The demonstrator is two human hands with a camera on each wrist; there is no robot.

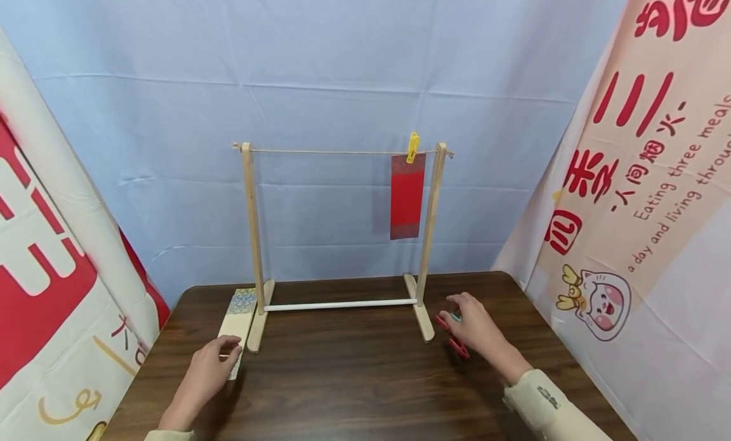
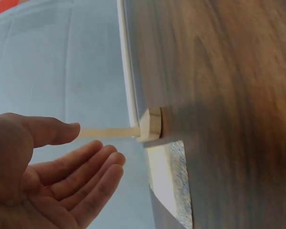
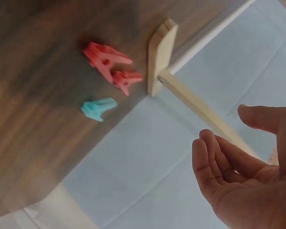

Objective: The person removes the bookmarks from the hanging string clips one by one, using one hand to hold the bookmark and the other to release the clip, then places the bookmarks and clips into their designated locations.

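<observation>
My left hand (image 1: 204, 371) hovers over the near end of a cream paper strip (image 1: 238, 323) with blue patterned ends, which lies on the table at the left. In the left wrist view its thumb and fingers are apart with nothing between them. My right hand (image 1: 476, 325) is above two red clothespins (image 3: 106, 59) and a teal clothespin (image 3: 98, 109), right of the stand, with its fingers relaxed and holding nothing. A red paper strip (image 1: 407, 197) hangs from the string (image 1: 325, 152), held by a yellow clothespin (image 1: 413, 148).
A wooden stand (image 1: 254, 231) with two posts and a white crossbar (image 1: 342, 305) rises from the back of the brown table (image 1: 342, 371). Behind it hangs a pale blue cloth (image 1: 337, 60). Printed banners (image 1: 634, 174) flank the table at both sides.
</observation>
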